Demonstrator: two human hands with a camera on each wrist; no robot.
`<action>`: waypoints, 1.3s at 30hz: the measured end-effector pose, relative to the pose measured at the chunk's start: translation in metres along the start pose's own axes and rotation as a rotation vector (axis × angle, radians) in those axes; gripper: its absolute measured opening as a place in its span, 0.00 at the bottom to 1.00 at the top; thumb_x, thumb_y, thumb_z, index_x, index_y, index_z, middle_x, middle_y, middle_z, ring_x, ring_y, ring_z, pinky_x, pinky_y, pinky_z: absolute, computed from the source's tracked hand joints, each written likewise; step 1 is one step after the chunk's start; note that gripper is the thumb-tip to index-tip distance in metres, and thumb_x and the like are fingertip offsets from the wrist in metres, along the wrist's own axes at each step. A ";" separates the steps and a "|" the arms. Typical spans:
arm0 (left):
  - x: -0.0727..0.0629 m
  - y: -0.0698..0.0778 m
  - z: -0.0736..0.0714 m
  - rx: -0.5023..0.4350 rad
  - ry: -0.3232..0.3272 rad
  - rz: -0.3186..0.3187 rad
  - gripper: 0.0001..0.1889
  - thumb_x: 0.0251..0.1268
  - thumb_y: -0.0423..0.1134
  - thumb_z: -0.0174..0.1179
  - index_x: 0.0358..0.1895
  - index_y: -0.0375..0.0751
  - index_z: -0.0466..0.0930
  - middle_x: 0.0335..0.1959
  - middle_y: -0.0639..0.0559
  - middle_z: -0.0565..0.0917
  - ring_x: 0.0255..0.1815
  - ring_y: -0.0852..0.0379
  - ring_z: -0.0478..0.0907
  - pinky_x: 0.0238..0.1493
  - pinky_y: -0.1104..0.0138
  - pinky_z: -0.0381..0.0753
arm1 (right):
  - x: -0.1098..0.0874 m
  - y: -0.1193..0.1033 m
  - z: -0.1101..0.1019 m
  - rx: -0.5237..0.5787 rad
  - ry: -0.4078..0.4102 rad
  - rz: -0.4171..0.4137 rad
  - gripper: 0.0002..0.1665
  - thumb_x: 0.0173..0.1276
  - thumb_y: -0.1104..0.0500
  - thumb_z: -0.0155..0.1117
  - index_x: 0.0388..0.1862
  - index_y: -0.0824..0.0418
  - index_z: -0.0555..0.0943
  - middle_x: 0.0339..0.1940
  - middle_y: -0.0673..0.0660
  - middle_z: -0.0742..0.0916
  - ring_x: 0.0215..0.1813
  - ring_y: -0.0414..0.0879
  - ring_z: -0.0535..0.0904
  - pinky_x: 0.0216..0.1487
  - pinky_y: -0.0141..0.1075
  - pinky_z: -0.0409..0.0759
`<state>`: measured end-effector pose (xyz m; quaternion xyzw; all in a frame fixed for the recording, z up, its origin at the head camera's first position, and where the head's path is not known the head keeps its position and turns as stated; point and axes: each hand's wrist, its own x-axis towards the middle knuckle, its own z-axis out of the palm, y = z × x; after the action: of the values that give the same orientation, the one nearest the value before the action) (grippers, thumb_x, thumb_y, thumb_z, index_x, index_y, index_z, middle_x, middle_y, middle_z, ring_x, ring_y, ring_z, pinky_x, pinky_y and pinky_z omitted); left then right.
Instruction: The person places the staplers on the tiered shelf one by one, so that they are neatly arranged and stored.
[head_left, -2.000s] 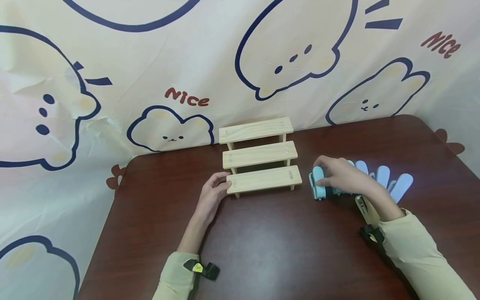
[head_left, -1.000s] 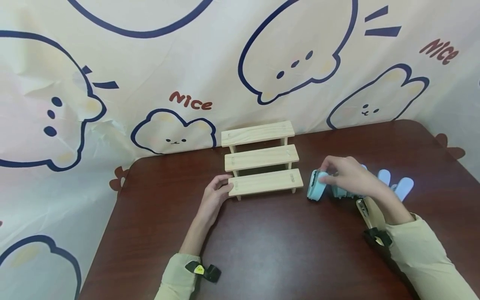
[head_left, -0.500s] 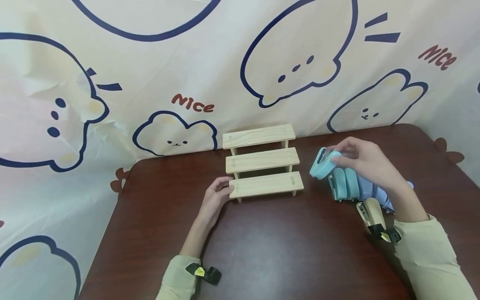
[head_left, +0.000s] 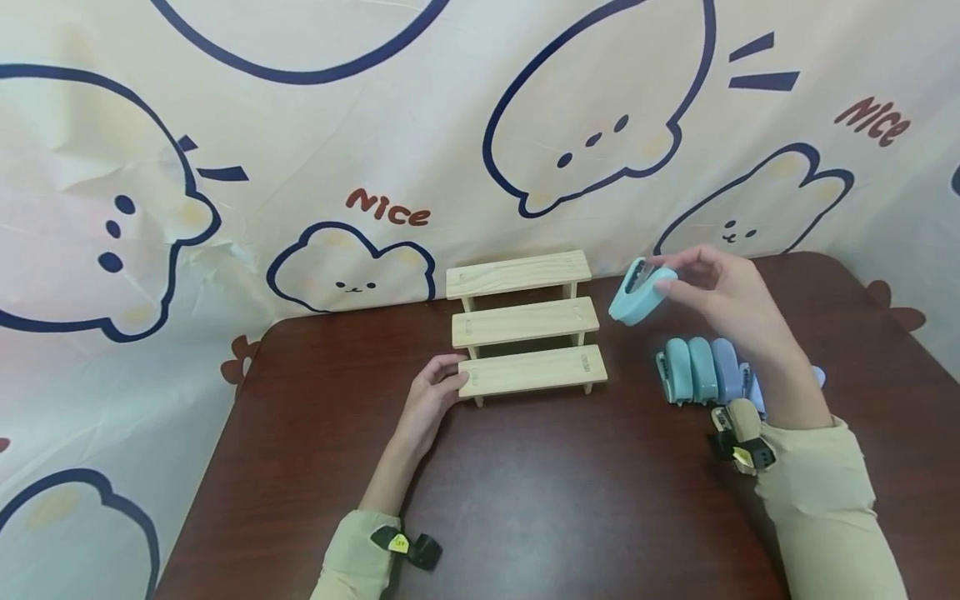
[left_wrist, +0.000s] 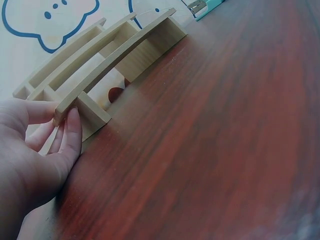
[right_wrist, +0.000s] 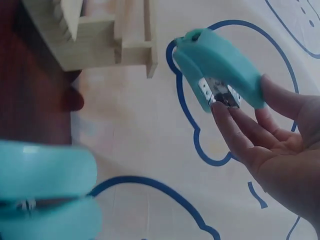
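A teal stapler [head_left: 640,293] is held in the air by my right hand [head_left: 723,296], to the right of a three-step wooden rack [head_left: 525,322]. In the right wrist view the thumb and fingertips pinch the stapler [right_wrist: 220,65] near one end, with its metal part showing. My left hand [head_left: 427,400] grips the front left corner of the rack's lowest board. Seen from the left wrist, the thumb and fingers of that hand [left_wrist: 40,145] pinch the board's end [left_wrist: 65,107].
On the right, several teal and blue staplers [head_left: 701,371] stand in a row, partly hidden by the right forearm. A beige stapler [head_left: 744,417] lies in front of them, partly behind the wrist camera. A cartoon-printed cloth [head_left: 450,125] hangs behind the dark wooden table [head_left: 525,492].
My right hand has picked up the leftmost teal stapler from the row, tilted it and raised it up and back. The left hand keeps its grip on the rack.
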<state>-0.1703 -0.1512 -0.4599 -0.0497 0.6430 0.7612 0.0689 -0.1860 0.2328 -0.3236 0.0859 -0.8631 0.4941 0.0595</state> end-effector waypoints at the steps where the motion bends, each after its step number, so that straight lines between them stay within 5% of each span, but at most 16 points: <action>1: 0.000 0.000 0.000 0.001 0.000 0.002 0.18 0.72 0.29 0.60 0.61 0.30 0.75 0.53 0.44 0.78 0.46 0.55 0.79 0.47 0.66 0.80 | 0.001 -0.002 0.001 0.018 0.013 -0.004 0.21 0.76 0.51 0.66 0.59 0.63 0.79 0.67 0.56 0.84 0.61 0.43 0.80 0.55 0.35 0.75; 15: 0.000 -0.002 -0.001 0.005 0.001 0.002 0.17 0.72 0.29 0.60 0.61 0.32 0.76 0.53 0.45 0.78 0.48 0.54 0.79 0.47 0.66 0.81 | 0.015 -0.020 0.023 0.234 0.183 0.009 0.18 0.74 0.53 0.70 0.56 0.62 0.82 0.62 0.55 0.86 0.62 0.48 0.82 0.57 0.33 0.78; 24: 0.000 -0.002 -0.001 0.006 0.006 0.008 0.16 0.72 0.29 0.61 0.60 0.32 0.76 0.53 0.44 0.78 0.47 0.54 0.79 0.47 0.66 0.80 | 0.028 -0.028 0.038 0.562 0.242 -0.055 0.10 0.70 0.65 0.72 0.47 0.65 0.85 0.54 0.55 0.89 0.57 0.45 0.85 0.59 0.30 0.80; 31: 0.000 -0.003 0.000 0.006 0.008 0.002 0.16 0.72 0.30 0.60 0.60 0.32 0.76 0.53 0.44 0.78 0.48 0.55 0.79 0.47 0.67 0.80 | 0.034 -0.031 0.048 0.594 0.256 -0.051 0.11 0.71 0.65 0.71 0.50 0.65 0.84 0.57 0.57 0.88 0.62 0.50 0.82 0.67 0.41 0.76; 39: 0.001 -0.002 0.000 0.011 0.005 0.001 0.16 0.72 0.29 0.60 0.60 0.32 0.76 0.52 0.45 0.78 0.47 0.55 0.79 0.47 0.66 0.80 | 0.040 -0.031 0.052 0.604 0.238 -0.025 0.10 0.71 0.64 0.70 0.49 0.64 0.84 0.58 0.57 0.88 0.60 0.49 0.83 0.65 0.39 0.78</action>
<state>-0.1712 -0.1508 -0.4625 -0.0508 0.6473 0.7576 0.0669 -0.2200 0.1687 -0.3162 0.0517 -0.6632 0.7338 0.1379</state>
